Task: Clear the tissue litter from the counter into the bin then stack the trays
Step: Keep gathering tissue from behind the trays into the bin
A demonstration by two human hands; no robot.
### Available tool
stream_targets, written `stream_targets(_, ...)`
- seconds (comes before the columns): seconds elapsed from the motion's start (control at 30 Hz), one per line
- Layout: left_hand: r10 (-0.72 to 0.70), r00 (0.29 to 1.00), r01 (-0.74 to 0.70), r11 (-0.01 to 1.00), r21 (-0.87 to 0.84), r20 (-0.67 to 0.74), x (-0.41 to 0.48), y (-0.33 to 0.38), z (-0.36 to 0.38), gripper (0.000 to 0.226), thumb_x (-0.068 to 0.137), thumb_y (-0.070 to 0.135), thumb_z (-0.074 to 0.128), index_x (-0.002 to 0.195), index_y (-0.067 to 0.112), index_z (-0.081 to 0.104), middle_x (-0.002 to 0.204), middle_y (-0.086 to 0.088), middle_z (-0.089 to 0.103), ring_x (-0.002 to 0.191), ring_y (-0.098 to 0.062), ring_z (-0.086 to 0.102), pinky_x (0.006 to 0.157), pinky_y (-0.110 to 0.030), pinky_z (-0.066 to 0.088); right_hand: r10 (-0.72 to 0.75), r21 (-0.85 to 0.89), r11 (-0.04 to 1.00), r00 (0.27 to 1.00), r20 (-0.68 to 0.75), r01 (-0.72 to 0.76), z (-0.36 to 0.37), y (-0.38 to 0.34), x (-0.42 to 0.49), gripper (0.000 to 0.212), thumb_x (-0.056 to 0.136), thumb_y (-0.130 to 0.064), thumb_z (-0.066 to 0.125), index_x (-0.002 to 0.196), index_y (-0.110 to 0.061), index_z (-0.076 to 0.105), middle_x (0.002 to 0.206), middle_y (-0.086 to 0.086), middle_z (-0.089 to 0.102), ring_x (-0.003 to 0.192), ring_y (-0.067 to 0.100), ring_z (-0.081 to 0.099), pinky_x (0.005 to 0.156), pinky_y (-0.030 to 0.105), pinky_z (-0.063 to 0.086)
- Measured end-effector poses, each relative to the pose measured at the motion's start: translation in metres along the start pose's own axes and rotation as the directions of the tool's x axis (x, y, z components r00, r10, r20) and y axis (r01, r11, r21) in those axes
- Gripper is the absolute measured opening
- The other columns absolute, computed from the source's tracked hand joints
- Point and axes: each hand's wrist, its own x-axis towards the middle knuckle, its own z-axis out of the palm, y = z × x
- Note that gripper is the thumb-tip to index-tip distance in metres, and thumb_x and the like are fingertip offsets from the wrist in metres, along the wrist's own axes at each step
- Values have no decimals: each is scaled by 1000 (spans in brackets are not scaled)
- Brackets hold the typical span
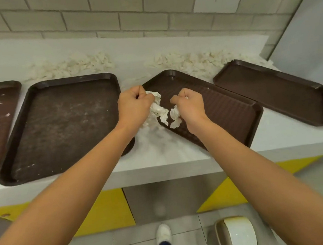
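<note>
Step in hand: litter clearing; trays not yet stacked. Left hand (134,103) is fisted round a crumpled tissue wad (158,108); right hand (190,105) is fisted round a smaller wad (175,114). Both are over the angled tray (225,111). Next move probably calls for carrying both down to the bin (235,234) on the floor. Loose tissue piles (190,61) lie along the back of the counter (160,152), behind the spread trays.

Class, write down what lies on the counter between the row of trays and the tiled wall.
A left heap and a right heap of tissue litter, on the white counter, as the head view shows.
</note>
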Motion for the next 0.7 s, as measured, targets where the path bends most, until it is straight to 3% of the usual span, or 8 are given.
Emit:
stream_targets(0.13, -23, 998, 23, 1000, -15, 50, -37, 6, 13, 45, 74, -8, 54, 48, 16, 26, 40, 13, 25, 43, -3, 24, 44, -12, 28, 27, -1, 1000, 999, -28, -27, -28, 11, -29, 41, 76, -1, 58, 50, -20, 32, 50, -6, 33, 53, 13, 33, 53, 29, 32)
stream_targets(0.53, -78, 993, 81, 996, -26, 89, -141, 23, 95, 44, 73, -7, 53, 48, 17, 26, 38, 13, 26, 42, -4, 25, 43, -14, 26, 11, -80, 997, 999, -43, -15, -156, 37, -91, 44, 76, 1, 59, 50, -19, 29, 44, -10, 28, 49, 11, 30, 50, 24, 30)
stream_targets(0.7, -141, 984, 145, 989, -29, 109, -196, 18, 140, 42, 74, -6, 52, 50, 17, 26, 41, 12, 24, 46, -4, 23, 44, -18, 24, 63, -155, 986, 998, -25, -66, -218, 67, -117, 44, 77, 0, 58, 51, -19, 28, 50, -5, 25, 39, 6, 29, 41, 21, 26)
